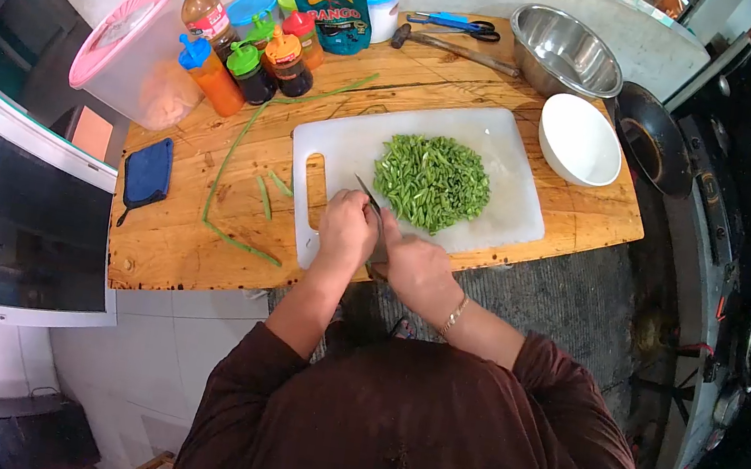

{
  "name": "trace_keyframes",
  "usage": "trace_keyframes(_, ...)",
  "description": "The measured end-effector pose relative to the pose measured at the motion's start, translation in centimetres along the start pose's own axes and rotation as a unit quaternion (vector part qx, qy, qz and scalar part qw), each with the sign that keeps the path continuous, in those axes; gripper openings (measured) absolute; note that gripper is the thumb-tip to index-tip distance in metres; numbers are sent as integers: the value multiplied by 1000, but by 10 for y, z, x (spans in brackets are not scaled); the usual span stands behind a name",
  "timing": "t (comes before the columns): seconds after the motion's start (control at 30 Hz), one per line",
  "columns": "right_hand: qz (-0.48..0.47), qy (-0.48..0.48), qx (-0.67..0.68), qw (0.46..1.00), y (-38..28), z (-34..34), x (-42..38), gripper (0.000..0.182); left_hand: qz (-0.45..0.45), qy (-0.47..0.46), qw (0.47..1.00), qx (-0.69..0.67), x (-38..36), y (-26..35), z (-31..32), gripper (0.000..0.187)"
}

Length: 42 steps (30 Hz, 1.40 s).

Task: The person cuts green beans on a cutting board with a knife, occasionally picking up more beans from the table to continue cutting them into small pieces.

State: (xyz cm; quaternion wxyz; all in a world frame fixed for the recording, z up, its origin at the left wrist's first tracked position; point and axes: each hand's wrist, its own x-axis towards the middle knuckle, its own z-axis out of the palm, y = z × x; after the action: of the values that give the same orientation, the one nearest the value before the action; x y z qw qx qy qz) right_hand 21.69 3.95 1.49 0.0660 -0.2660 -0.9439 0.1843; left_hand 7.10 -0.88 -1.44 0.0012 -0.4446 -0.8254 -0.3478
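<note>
My left hand (pixel 348 228) is closed at the near edge of the white cutting board (pixel 343 139), its fingers against the knife blade. What it holds, if anything, is hidden. My right hand (pixel 417 267) grips a knife (pixel 366 189), whose narrow blade points away and to the left, with the tip over the board. A pile of chopped green beans (pixel 431 183) lies on the board just beyond my hands. To the left on the wooden table are a long uncut green bean (pixel 223 170) and short bean pieces (pixel 264 197).
Sauce bottles (pixel 219 83), a teal packet (pixel 334 16) and lidded tubs stand at the back left. A hammer (pixel 459 51), scissors (pixel 484 31), steel bowl (pixel 566 55) and white bowl (pixel 581 141) are behind the board. A blue pouch (pixel 147 172) lies left; a wok (pixel 652 144) sits right.
</note>
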Motion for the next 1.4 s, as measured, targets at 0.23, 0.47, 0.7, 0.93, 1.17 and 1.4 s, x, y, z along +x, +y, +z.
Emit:
trace_keyframes(0.23,-4,-37,-2,999,3,-14,-20,64,-59,-4,998,-19,-1,2,-1,9)
trace_keyframes(0.47,10,7,-1,1000,18,-1,-32,55,-30,-22,999,-21,-5,8,-5,11)
trace_keyframes(0.7,23,12,-2,1000,8,-17,-25,55,-42,-3,998,-38,-7,6,-4,6)
trace_keyframes(0.93,8,-13,-21,1000,2,-13,-22,63,-49,-3,997,-52,-6,-1,2,7)
trace_keyframes(1.17,-24,19,-24,999,5,0,-3,65,-11,6,1000,2,-6,-2,3,6)
trace_keyframes(1.4,8,-33,-9,999,8,-16,-55,64,-24,53,998,-25,-6,-2,6,7)
